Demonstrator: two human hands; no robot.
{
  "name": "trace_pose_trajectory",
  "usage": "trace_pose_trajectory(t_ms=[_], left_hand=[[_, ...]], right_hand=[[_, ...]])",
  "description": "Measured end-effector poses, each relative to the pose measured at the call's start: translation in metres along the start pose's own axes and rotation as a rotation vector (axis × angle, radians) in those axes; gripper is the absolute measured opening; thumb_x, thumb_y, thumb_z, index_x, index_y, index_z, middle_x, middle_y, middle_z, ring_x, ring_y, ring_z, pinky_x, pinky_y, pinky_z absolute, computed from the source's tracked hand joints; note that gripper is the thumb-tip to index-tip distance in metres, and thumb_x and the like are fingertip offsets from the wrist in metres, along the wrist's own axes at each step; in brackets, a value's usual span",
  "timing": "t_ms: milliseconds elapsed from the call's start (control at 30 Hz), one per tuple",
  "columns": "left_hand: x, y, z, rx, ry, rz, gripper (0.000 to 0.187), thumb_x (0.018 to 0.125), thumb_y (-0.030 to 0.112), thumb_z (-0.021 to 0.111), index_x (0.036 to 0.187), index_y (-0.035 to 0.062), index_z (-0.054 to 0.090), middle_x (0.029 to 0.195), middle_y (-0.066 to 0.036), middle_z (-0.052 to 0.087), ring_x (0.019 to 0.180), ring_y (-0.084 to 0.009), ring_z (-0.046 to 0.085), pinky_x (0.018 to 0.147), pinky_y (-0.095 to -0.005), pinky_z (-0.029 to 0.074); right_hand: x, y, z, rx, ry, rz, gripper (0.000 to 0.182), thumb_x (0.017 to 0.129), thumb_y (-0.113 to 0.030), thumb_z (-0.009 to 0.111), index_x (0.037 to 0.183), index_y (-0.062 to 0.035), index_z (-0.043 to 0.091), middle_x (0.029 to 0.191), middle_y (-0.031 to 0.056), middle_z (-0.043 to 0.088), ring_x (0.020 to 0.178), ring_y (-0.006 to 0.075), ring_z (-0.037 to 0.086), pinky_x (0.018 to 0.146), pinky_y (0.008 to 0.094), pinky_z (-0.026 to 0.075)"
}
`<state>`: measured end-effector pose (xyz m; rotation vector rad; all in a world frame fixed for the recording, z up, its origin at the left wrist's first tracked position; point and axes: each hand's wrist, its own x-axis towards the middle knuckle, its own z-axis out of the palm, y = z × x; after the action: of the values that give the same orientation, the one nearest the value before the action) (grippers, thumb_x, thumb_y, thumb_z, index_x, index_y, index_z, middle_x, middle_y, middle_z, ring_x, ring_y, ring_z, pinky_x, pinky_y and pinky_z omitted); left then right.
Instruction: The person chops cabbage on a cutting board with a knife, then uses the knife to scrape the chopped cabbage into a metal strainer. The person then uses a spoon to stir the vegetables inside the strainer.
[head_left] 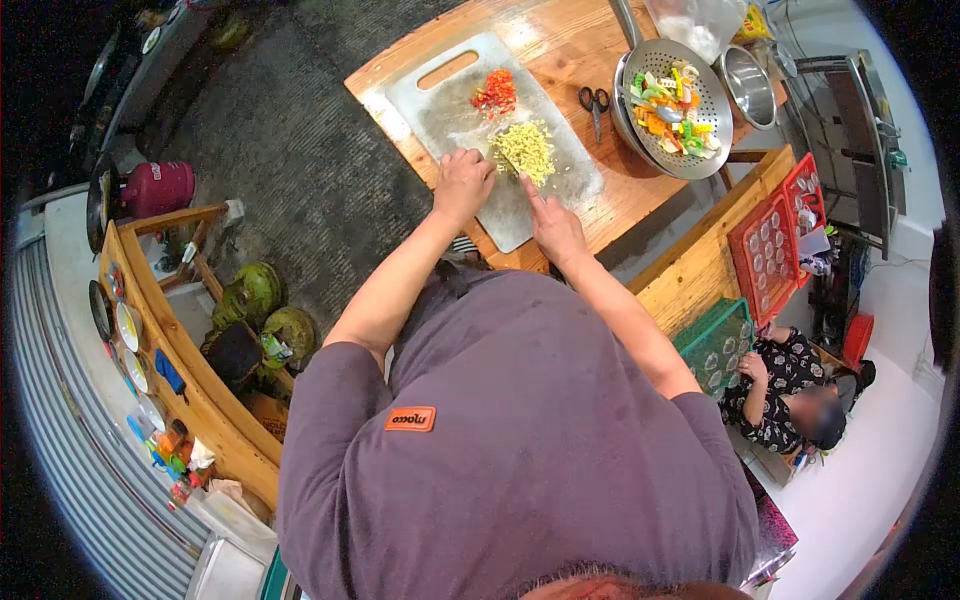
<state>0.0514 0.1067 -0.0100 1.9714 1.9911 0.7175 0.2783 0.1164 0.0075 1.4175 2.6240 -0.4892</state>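
Note:
My left hand [465,184] rests on the pale cutting board [432,118], fingers slightly apart and holding nothing, beside a pile of finely chopped yellow pieces [530,150]. My right hand [556,226] is closed, its index finger stretched toward the pile. It appears to grip a knife [511,164], seen almost edge-on; most of the knife is hidden. Above the yellow pile on the board lies a smaller heap of chopped red pieces [495,93].
Black scissors [595,108] lie right of the board on the wooden table [570,50]. Farther right are a perforated metal strainer [722,100] of cut vegetables and a metal bowl [748,88]. Red [765,250] and green [712,345] baskets stand near a seated person [785,390].

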Motion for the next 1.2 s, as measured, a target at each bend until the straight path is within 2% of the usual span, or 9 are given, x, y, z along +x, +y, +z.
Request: trace_pose_trajectory(t_ms=[67,267,367,900,967,1033,1100,1200], left_hand=[[-0.001,-0.001,0.002,0.007,-0.006,0.01,0.012,0.089,0.022,0.074,0.096,0.0133,0.079,0.094,-0.004,0.066,0.102,-0.0263,0.062,0.09,-0.0434,0.045],[0.0,0.0,0.004,0.022,-0.018,0.013,0.013,0.089,0.022,0.075,0.097,0.0132,0.079,0.094,-0.004,0.067,0.103,-0.0256,0.062,0.091,-0.0431,0.045],[-0.001,0.003,0.007,0.028,-0.014,0.011,0.012,0.088,0.022,0.075,0.096,0.0132,0.079,0.095,-0.004,0.068,0.103,-0.0256,0.062,0.091,-0.0431,0.045],[0.008,0.004,0.005,0.042,-0.02,0.015,0.014,0.089,0.022,0.074,0.096,0.0114,0.079,0.096,-0.004,0.068,0.104,-0.0267,0.062,0.091,-0.0438,0.045],[0.006,0.003,0.005,0.052,-0.026,0.017,0.014,0.089,0.022,0.074,0.096,0.0114,0.079,0.096,-0.004,0.068,0.104,-0.0267,0.062,0.091,-0.0436,0.045],[0.01,0.003,0.008,0.056,-0.021,0.017,0.013,0.089,0.022,0.074,0.096,0.0114,0.079,0.097,-0.004,0.068,0.104,-0.0267,0.062,0.091,-0.0435,0.045],[0.006,0.004,0.011,0.07,0.063,0.024,0.008,0.087,0.022,0.074,0.088,0.0147,0.078,0.091,-0.002,0.066,0.1,-0.0247,0.062,0.088,-0.0423,0.044],[0.006,0.003,0.009,0.051,0.063,0.04,0.008,0.087,0.022,0.074,0.089,0.0151,0.078,0.091,-0.002,0.066,0.1,-0.0246,0.062,0.088,-0.0422,0.044]], right_hand=[[0.002,0.0,-0.002,0.047,0.028,-0.009,0.079,0.1,-0.014,0.057,0.167,-0.041,0.024,0.088,0.0198,0.063,0.073,0.0411,0.067,0.069,0.0496,0.058],[0.006,0.006,-0.015,0.151,0.041,-0.057,0.076,0.102,-0.016,0.053,0.167,-0.0391,0.02,0.087,0.0224,0.066,0.074,0.0434,0.067,0.073,0.0543,0.057],[0.008,0.012,-0.003,0.142,0.003,-0.006,0.075,0.103,-0.016,0.052,0.167,-0.0383,0.022,0.088,0.0232,0.067,0.075,0.0439,0.068,0.073,0.0543,0.057],[-0.005,0.014,0.001,0.18,0.052,-0.007,0.07,0.103,-0.016,0.054,0.166,-0.0338,0.029,0.084,0.0239,0.067,0.071,0.0449,0.066,0.068,0.0553,0.056],[-0.004,0.012,-0.007,0.216,0.055,-0.023,0.074,0.103,-0.016,0.05,0.167,-0.0365,0.022,0.083,0.0249,0.068,0.075,0.0455,0.069,0.072,0.0561,0.057],[-0.006,0.01,-0.005,0.211,0.037,-0.021,0.073,0.103,-0.016,0.05,0.167,-0.037,0.022,0.084,0.0249,0.068,0.075,0.0455,0.069,0.072,0.0563,0.057],[-0.014,0.008,0.001,0.209,0.005,-0.015,0.073,0.103,-0.016,0.05,0.167,-0.0374,0.022,0.084,0.025,0.069,0.076,0.0456,0.069,0.072,0.0565,0.057],[-0.007,0.005,0.001,0.215,0.001,0.004,0.074,0.103,-0.016,0.05,0.167,-0.0391,0.022,0.087,0.0252,0.069,0.077,0.0451,0.07,0.073,0.056,0.057]])
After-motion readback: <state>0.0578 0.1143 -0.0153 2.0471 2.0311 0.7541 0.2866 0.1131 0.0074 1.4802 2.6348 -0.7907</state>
